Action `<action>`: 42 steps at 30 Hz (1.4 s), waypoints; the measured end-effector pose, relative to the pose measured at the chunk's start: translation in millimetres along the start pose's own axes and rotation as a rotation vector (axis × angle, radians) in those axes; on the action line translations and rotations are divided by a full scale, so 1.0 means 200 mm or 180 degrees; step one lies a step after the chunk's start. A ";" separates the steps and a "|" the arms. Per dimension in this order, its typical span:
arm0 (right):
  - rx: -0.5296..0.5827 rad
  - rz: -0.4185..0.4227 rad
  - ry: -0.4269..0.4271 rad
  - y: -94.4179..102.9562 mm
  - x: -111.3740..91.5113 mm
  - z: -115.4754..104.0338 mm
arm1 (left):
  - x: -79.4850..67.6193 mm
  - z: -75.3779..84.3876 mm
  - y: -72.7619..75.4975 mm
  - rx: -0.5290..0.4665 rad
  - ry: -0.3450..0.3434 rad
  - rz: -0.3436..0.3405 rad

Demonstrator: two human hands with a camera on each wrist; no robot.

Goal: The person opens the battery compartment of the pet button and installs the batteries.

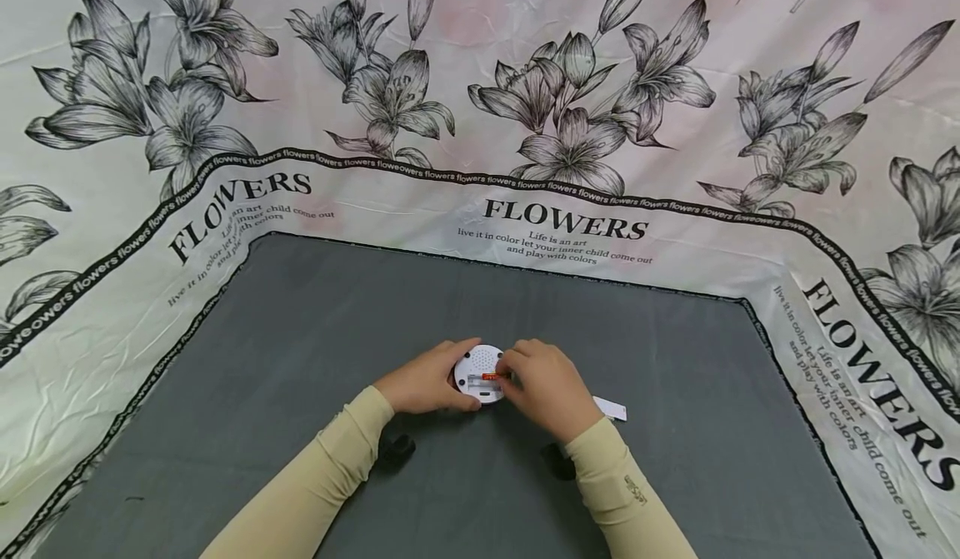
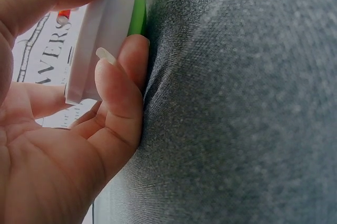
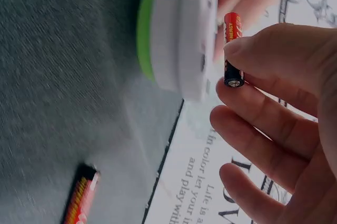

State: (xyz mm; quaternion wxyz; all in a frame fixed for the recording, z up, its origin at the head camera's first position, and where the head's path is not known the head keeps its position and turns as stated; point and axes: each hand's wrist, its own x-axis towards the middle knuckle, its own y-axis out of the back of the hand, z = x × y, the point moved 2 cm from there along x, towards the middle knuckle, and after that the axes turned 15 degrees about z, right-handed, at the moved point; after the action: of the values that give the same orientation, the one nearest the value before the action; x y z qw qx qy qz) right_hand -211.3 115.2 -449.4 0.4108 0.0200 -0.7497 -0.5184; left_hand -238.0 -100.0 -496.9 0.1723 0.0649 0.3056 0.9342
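My left hand (image 1: 429, 381) grips a round white device (image 1: 482, 361) by its edge, thumb on one side and fingers on the other. Small holes dot its upturned face above a battery slot. In the left wrist view a green base (image 2: 138, 14) shows against the cloth. Between thumb and index finger my right hand (image 1: 549, 386) pinches a red and black battery (image 3: 233, 50). In the head view this battery overlaps the slot; in the right wrist view it stands just off the device's face, with the other right fingers spread apart below.
A second red and black battery (image 3: 82, 196) lies on the grey cloth (image 1: 360, 309). Partly behind the right wrist is a flat white piece (image 1: 611, 409). A white border printed with flowers and lettering (image 1: 566, 219) surrounds the grey area.
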 end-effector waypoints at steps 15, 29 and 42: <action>-0.0048 0.0103 -0.0017 -0.05 -0.03 -0.02 | 0.01 0.01 -0.02 -0.0011 -0.0002 -0.0047; 0.0467 -0.0036 -0.0544 -0.06 -0.04 -0.01 | 0.00 -0.01 0.00 0.0003 0.0035 -0.0006; 0.0480 0.0026 -0.0441 -0.09 -0.02 -0.04 | -0.01 0.01 0.00 0.0070 -0.0030 -0.0025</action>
State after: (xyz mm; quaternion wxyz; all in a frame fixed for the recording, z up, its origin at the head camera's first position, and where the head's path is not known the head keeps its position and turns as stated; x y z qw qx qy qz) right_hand -211.2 102.8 -465.7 0.3574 0.0118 -0.8133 -0.4590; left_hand -236.8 -99.6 -494.6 0.1767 0.0700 0.3153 0.9298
